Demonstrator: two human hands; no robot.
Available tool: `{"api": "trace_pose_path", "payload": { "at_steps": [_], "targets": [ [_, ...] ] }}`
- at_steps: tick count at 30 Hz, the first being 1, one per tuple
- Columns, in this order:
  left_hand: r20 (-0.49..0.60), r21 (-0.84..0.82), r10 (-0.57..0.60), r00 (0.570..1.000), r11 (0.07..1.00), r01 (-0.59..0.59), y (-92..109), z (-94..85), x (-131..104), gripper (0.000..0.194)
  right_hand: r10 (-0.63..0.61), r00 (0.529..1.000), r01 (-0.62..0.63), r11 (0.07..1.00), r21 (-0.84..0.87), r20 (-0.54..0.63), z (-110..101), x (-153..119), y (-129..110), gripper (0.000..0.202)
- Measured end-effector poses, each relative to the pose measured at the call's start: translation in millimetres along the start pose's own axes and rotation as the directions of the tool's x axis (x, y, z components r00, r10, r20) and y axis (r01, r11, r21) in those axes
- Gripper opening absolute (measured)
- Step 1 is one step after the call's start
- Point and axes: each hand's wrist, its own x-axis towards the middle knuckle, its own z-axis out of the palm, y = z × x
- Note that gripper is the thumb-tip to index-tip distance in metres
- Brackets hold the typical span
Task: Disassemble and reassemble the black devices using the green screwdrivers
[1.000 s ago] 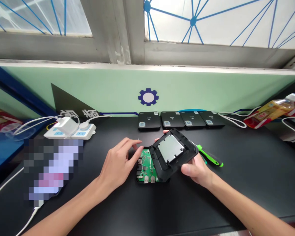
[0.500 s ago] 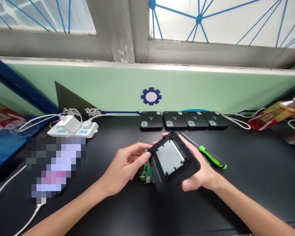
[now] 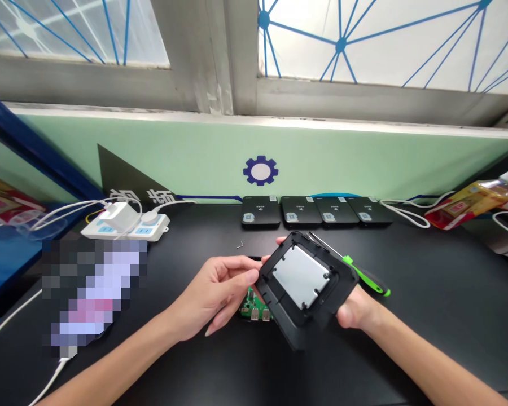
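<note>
Shifted since a second ago: black cover (image 3: 279, 301), its lowest corner now closer to the desk's (image 3: 245, 375) near edge. Left hand (image 3: 218, 290) has gone from parted fingers beside the board to a narrow pinch on the cover's left corner. Right hand (image 3: 358, 307) supports it from behind, thumb at the right side, fingertips at the far edge. From my distant post I judge the two-handed hold steadies the tilt and keeps the metal plate (image 3: 301, 276) facing up to view. Cover is held over the desk's middle, hiding much of the green circuit board (image 3: 254, 307). Pixelated device (image 3: 97, 299) lies toward the left edge. Screwdriver (image 3: 366, 275) rests beyond the right hand, I'd guess parked within reach, shaft toward the far edge. Small metal bits (image 3: 239, 245), probably screws, sit past the board, perhaps kept apart to avoid loss. White power strip (image 3: 154, 228) near the far left corner. Four black boxes (image 3: 260, 212) line the far edge, likely out of the way; unmoved, only my camera shifted slightly
</note>
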Motion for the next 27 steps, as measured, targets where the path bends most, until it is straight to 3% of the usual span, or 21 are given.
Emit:
{"api": "trace_pose_path", "payload": {
  "at_steps": [6,11,18,24,27],
  "targets": [
    [0.092,-0.103,-0.103,0.990,0.988,0.112,0.4,6.0,-4.0,0.046,0.013,1.000,-0.014,0.998,0.066,0.019,8.1,-3.8,-1.8,0.095],
    [0.103,-0.120,-0.112,0.988,0.985,0.124,0.4,8.4,-5.4,0.043,0.044,0.998,-0.049,0.987,0.151,0.037,10.0,-2.9,-3.5,0.093],
    [0.158,-0.176,-0.102,0.982,0.976,0.130,2.4,5.2,-5.8,0.055,0.057,0.997,-0.063,0.989,0.135,0.041,8.2,-2.7,-2.1,0.100],
    [0.223,-0.283,-0.113,0.968,0.943,0.175,-0.1,14.4,-2.9,0.054,0.077,0.993,-0.089,0.985,0.148,0.083,8.3,-2.4,-8.0,0.099],
    [0.205,-0.321,-0.090,0.975,0.935,0.153,-2.7,18.8,-3.8,0.051,0.085,0.996,-0.082,0.992,0.098,-0.023,9.1,-2.4,-10.0,0.089]
  ]
}}
